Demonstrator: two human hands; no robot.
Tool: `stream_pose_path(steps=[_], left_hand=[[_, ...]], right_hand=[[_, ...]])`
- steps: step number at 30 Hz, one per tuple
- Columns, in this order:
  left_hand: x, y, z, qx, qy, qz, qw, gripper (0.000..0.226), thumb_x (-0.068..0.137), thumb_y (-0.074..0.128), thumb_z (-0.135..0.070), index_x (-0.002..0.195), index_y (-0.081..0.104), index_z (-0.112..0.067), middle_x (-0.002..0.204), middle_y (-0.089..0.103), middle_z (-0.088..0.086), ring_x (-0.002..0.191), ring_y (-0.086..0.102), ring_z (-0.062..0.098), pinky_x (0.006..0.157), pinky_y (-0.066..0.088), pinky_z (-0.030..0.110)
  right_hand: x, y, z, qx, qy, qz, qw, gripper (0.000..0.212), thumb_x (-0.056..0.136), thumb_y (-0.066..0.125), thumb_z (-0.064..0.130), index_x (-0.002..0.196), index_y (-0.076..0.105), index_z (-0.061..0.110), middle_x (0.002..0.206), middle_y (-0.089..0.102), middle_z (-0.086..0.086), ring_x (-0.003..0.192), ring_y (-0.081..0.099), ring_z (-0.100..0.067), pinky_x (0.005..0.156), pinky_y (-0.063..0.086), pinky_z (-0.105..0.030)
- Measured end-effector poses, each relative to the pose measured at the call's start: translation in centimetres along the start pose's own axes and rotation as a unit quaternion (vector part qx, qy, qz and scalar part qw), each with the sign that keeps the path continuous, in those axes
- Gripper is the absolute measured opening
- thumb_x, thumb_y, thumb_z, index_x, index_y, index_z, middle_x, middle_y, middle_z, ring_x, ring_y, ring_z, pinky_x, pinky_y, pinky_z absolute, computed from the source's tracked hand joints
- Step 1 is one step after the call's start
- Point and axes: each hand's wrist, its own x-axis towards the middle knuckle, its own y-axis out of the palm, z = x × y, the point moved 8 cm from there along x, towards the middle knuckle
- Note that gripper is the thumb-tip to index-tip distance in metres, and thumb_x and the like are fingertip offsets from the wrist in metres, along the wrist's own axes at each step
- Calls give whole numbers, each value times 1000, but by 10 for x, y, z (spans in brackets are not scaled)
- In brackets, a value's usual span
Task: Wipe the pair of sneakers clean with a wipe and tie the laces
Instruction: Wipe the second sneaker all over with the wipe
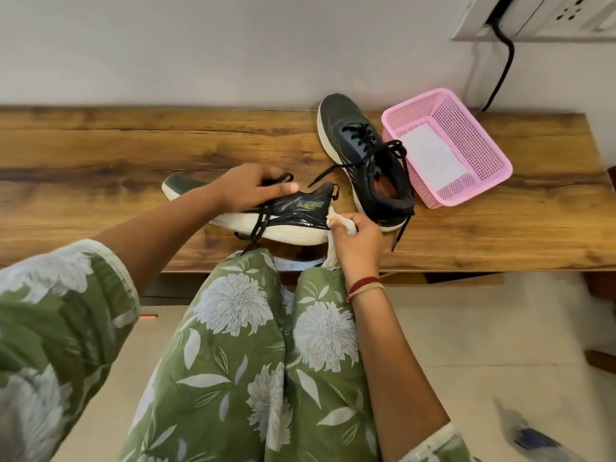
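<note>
Judging by build, sneaker (300, 213) is likely light, sole stiff; it is held over the laces by left grip (248, 187); limp wipe (334, 218) is pinched in right grip (358, 243).

Long wooden table (100, 155) against pale wall (200, 45). Pink mesh basket (473, 128) on table's right part, standing askew, white sheet (433, 151) flat on its bottom. Socket plate (546, 15) on wall, upper right; black cable (503, 68) hangs from it, drops behind table near basket. Pale tiled floor (500, 345) below; blurred blue thing (536, 440) on it, lower right.
</note>
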Motion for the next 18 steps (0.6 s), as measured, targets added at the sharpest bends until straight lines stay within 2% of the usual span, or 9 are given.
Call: stream_pose_path(steps=[3, 6, 9, 11, 12, 14, 16, 18], left_hand=[[-3, 7, -3, -41, 25, 5, 999, 72, 67, 42, -80, 85, 60, -13, 85, 55, 1, 78, 56, 19, 73, 43, 34], [1, 9, -2, -62, 21, 10, 998, 72, 72, 49, -75, 93, 62, -7, 92, 54, 5, 86, 56, 23, 77, 43, 34], [4, 10, 1, -68, 19, 16, 997, 71, 75, 55, -69, 97, 61, -2, 99, 56, 15, 91, 56, 29, 80, 43, 38], [5, 11, 1, -81, 13, 23, 996, 73, 74, 57, -72, 98, 61, -2, 98, 56, 15, 89, 55, 28, 77, 42, 37], [5, 11, 1, -87, 12, 25, 996, 67, 78, 58, -67, 98, 61, -3, 97, 56, 13, 89, 55, 27, 76, 42, 35], [6, 12, 3, -94, 10, 31, 995, 55, 84, 58, -57, 99, 61, -4, 96, 54, 10, 89, 54, 25, 76, 41, 34], [6, 14, 4, -96, 5, 39, 995, 53, 86, 57, -54, 97, 61, -3, 94, 53, 8, 87, 53, 23, 75, 40, 33], [6, 14, 5, -102, -4, 45, 994, 48, 87, 57, -50, 97, 60, -3, 91, 51, 4, 84, 51, 19, 72, 38, 29]], right_hand=[[2, 3, -4, -28, 12, -1, 1000, 14, 87, 64, 20, 92, 70, 8, 85, 66, -5, 81, 59, -20, 74, 49, -30], [-4, 2, -2, -24, 5, -25, 999, 15, 86, 64, 20, 89, 70, 6, 80, 65, -5, 78, 60, -22, 69, 48, -29], [-21, 9, 16, -48, -58, -31, 997, 14, 86, 64, 21, 90, 70, 8, 84, 65, -3, 78, 58, -18, 69, 45, -27], [-31, 16, 27, -73, -101, -15, 992, 14, 86, 64, 24, 90, 70, 12, 88, 64, -3, 80, 57, -17, 70, 44, -27], [-32, 15, 28, -79, -104, -18, 991, 13, 86, 64, 25, 89, 70, 14, 87, 64, -3, 80, 56, -16, 70, 44, -28], [-26, 5, 18, -65, -72, -56, 994, 11, 85, 63, 24, 84, 68, 14, 82, 64, -3, 76, 58, -19, 69, 49, -33], [-22, -1, 10, -47, -41, -83, 995, 12, 85, 63, 21, 79, 66, 11, 76, 63, -5, 70, 57, -21, 66, 50, -36], [-29, 7, 18, -50, -64, -77, 994, 12, 85, 63, 21, 81, 66, 10, 80, 62, -6, 73, 56, -21, 67, 48, -36]])
